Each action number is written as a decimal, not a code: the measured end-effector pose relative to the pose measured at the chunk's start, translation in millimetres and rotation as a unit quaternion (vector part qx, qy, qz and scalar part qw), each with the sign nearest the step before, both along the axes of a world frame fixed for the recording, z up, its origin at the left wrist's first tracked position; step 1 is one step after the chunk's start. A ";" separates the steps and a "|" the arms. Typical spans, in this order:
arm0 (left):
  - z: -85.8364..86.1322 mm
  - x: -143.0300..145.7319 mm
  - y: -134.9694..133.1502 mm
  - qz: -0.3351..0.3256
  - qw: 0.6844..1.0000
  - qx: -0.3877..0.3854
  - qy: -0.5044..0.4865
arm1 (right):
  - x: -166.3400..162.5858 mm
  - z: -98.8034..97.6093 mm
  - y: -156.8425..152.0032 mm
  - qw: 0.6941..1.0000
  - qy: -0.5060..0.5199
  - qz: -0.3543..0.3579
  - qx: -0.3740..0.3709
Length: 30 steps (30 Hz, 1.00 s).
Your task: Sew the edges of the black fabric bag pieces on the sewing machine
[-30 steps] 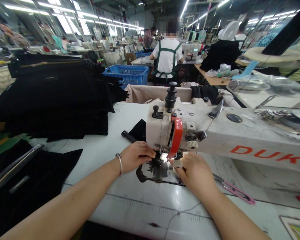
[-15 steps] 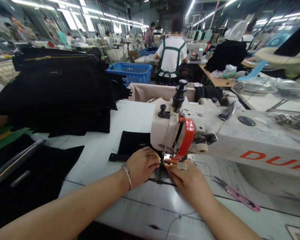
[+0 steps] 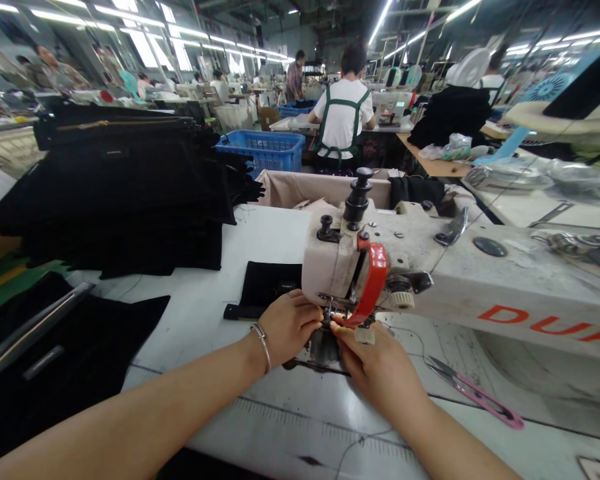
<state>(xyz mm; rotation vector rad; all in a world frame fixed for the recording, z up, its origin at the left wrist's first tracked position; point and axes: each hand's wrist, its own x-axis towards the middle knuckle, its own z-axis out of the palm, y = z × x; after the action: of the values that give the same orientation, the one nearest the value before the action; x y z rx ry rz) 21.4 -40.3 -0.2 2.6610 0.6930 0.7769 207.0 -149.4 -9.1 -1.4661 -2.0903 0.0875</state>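
A small black fabric piece [image 3: 267,280] with a tiny label lies flat on the sewing table, its right part hidden under the sewing machine [image 3: 340,260]. Near the needle, my left hand [image 3: 291,327] pinches the edge of this fabric, fingers pressed together. From the other side of the presser foot [image 3: 333,312], my right hand [image 3: 373,350] also has thumb and forefinger closed on the fabric edge. The fingertips of both hands almost meet there. A red guard [image 3: 373,283] curves down just above my right fingers. What lies right under the foot is mostly hidden.
Pink-handled thread snips [image 3: 480,393] rest right of my right hand. A tall stack of black fabric panels [image 3: 130,193] stands at the left, with another black panel with a zipper [image 3: 90,353] nearer. Behind the machine are a fabric-lined bin [image 3: 300,190], a blue crate [image 3: 263,150] and a seated person [image 3: 344,110].
The black fabric has shifted slightly right toward the machine, and my left hand has moved a little with it. My right hand stays nearly in place. The camera view has tilted slightly.
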 end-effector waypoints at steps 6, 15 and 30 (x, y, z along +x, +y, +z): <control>-0.8 -0.2 -1.1 0.006 1.000 -0.003 -0.001 | 0.2 0.5 0.2 1.000 0.001 -0.008 -0.008; -3.5 1.7 0.6 0.015 1.000 -0.009 0.009 | -1.1 -0.1 0.4 1.000 -0.001 -0.017 -0.007; -17.7 -7.1 3.9 0.036 0.999 -0.009 -0.002 | -10.2 4.6 0.5 0.999 0.006 -0.044 -0.019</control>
<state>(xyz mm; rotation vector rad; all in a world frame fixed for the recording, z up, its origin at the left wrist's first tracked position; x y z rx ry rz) 14.3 -36.4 -17.9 2.6310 0.7942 0.7903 196.8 -148.9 -4.5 -1.5751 -2.0206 0.1032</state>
